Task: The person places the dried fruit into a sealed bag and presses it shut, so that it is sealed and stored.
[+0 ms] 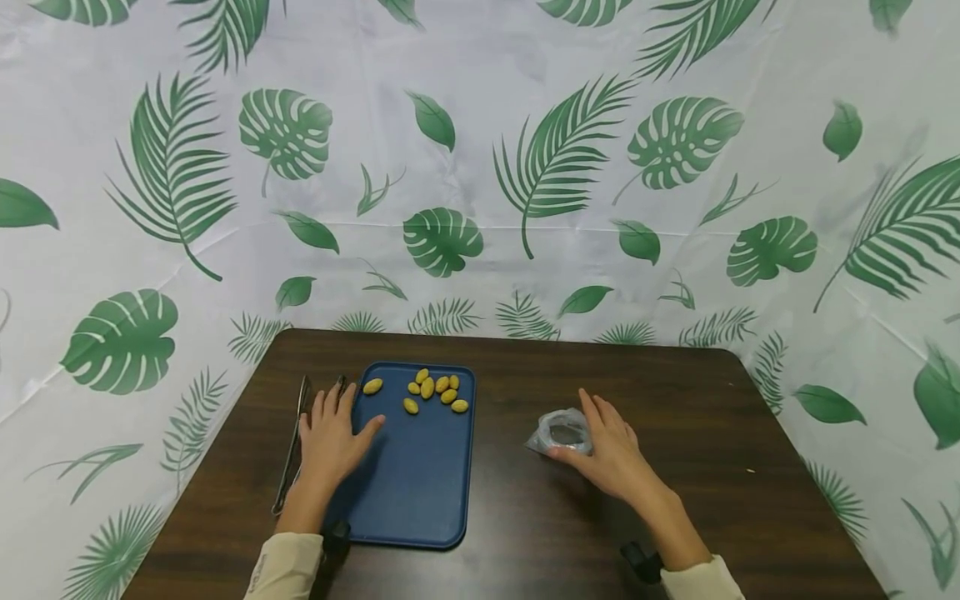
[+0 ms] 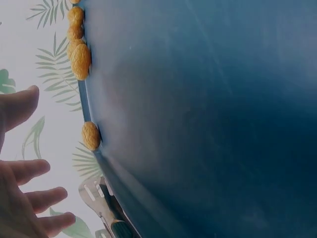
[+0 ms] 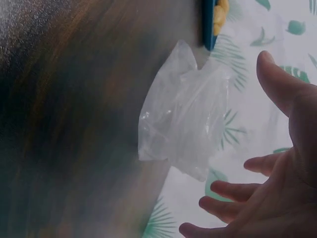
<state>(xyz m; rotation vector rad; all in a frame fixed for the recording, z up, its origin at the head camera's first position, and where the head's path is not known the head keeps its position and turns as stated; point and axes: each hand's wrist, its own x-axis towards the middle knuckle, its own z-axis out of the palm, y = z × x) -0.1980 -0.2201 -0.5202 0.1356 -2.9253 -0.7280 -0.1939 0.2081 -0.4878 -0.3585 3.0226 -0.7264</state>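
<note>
My left hand (image 1: 330,442) hovers over the left edge of a blue tray (image 1: 420,500), fingers spread and holding nothing. Several small yellow oval fruits (image 1: 427,388) lie at the tray's far end; in the left wrist view one such fruit (image 2: 91,136) sits apart from the others. To the right of the tray, a clear plastic bag (image 1: 538,439) stands on the table with its mouth open upward. My right hand (image 1: 618,458) is just right of the bag, its fingers extended; whether it touches the bag is unclear. The right wrist view shows the crumpled bag (image 3: 183,119) beyond the fingers.
Metal tongs (image 1: 288,467) lie along the tray's left side. A slotted turner (image 2: 96,198) with a dark handle lies beside the tray, mostly behind my left hand in the head view. The dark wooden table (image 1: 525,533) meets a leaf-patterned cloth (image 1: 465,183) at the back.
</note>
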